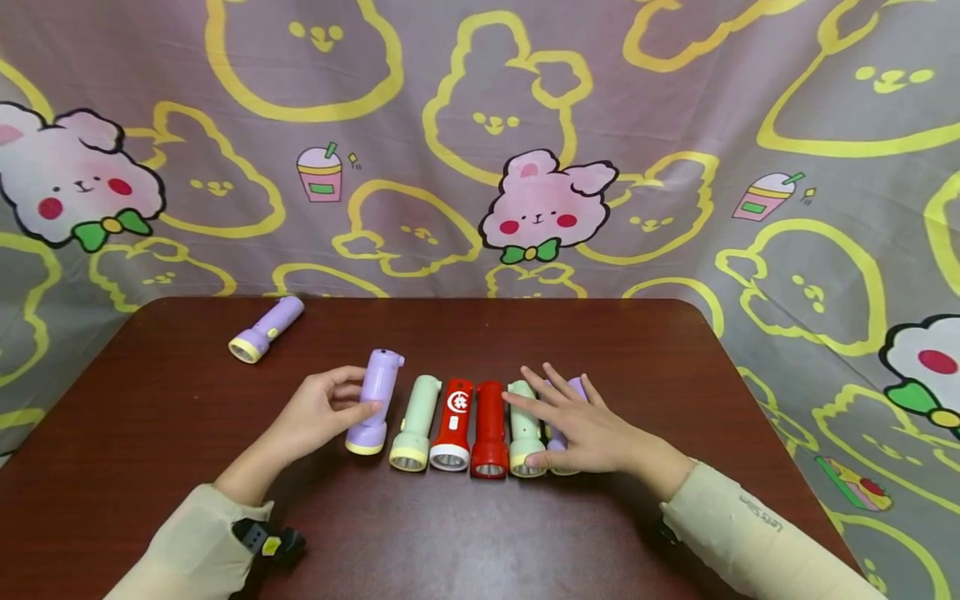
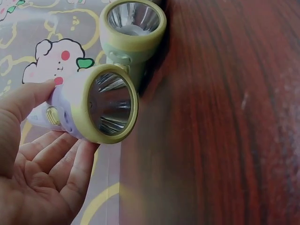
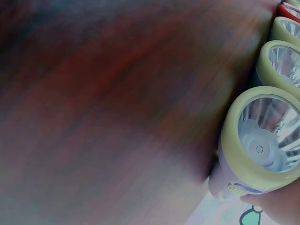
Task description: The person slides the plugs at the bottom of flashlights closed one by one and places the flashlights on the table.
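My left hand (image 1: 351,397) grips a purple flashlight (image 1: 377,396) with a yellow lens rim at the left end of a row on the dark wooden table (image 1: 480,533). In the left wrist view, thumb and fingers hold that purple flashlight (image 2: 110,105) beside a pale green flashlight (image 2: 133,23). The row runs rightward: pale green (image 1: 416,421), red with a white emblem (image 1: 453,425), plain red (image 1: 490,429), another pale green (image 1: 523,421), and a purple one (image 1: 576,387). My right hand (image 1: 573,421) lies flat with straight fingers over the last two. The right wrist view shows that purple flashlight's lens (image 3: 262,140) close up.
A separate purple flashlight (image 1: 266,329) lies alone at the back left of the table. A cartoon-rabbit cloth (image 1: 540,208) hangs behind and drapes around the table. The table's rounded right edge (image 1: 750,392) lies near my right arm.
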{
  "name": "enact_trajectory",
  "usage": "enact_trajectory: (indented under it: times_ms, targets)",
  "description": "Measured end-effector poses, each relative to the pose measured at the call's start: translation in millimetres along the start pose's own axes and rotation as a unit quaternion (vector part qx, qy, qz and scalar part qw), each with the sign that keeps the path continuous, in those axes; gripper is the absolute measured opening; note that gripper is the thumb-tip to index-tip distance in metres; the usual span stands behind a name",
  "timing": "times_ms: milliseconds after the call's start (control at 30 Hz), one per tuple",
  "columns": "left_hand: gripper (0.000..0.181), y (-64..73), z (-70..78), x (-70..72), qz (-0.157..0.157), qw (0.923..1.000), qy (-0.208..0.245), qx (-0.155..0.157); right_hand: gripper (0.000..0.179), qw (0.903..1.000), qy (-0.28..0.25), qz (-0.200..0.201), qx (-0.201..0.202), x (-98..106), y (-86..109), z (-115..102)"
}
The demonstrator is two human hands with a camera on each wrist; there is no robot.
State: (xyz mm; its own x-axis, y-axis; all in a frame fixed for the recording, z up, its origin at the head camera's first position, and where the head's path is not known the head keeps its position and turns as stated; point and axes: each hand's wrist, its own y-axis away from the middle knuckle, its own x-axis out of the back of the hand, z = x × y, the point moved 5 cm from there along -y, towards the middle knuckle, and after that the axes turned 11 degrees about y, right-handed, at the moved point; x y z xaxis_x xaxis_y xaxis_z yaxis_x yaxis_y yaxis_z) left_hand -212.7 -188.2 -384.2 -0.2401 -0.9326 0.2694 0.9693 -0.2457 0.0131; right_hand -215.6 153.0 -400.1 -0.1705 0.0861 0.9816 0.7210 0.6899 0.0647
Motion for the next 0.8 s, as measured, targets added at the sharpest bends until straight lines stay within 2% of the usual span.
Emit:
enact_trajectory:
  times_ms: [267, 567, 800]
  targets:
    - [0.047, -3.3, -7.0, -1.2, -0.002, 0.9994, -0.02, 0.03, 0.081, 1.0, -0.003, -0.003, -0.001, 0.5, -0.9, -0.6]
    - [0.05, -6.0, -11.8, -6.8, -0.017, 0.9987, -0.025, 0.042, 0.081, 1.0, -0.006, -0.005, -0.001, 0.0, -1.0, -1.0]
    - [0.053, -7.3, -15.2, -7.4, -0.028, 0.9964, -0.026, 0.075, 0.08, 1.0, -0.008, -0.005, -0.003, 1.4, -0.8, -1.2]
